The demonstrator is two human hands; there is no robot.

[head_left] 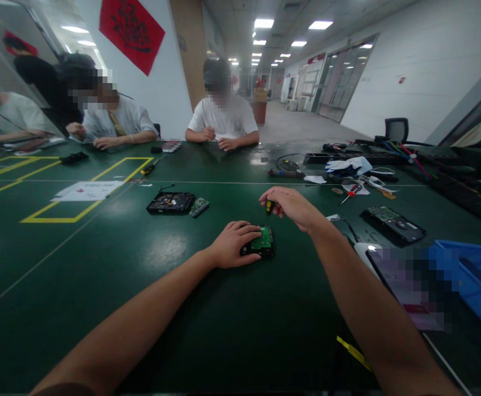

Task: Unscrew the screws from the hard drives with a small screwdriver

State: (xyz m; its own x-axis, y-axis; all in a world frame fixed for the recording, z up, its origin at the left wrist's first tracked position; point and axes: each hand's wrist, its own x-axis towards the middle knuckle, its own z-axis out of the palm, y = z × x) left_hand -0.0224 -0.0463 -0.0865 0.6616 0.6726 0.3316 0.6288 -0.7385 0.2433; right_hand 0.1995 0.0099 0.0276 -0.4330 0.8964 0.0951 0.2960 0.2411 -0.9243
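A hard drive [269, 250] with a green circuit board [261, 238] on its upper face lies flat on the dark green table. My left hand [234, 245] holds it from the left, fingers across the top and thumb along the near edge. Above the board's far right part, my right hand [292, 206] is closed around a screwdriver [269, 207] with a black and yellow handle. The screwdriver points downward; its thin shaft is faint, and I cannot tell whether the tip touches a screw.
To the left sit an opened drive case [171, 202] and a loose circuit board [200, 207]. On the right are another hard drive [393, 224], a red-handled screwdriver [351, 192], a phone-like device [405, 286] and a blue bin [471, 280]. A person [224, 118] sits opposite.
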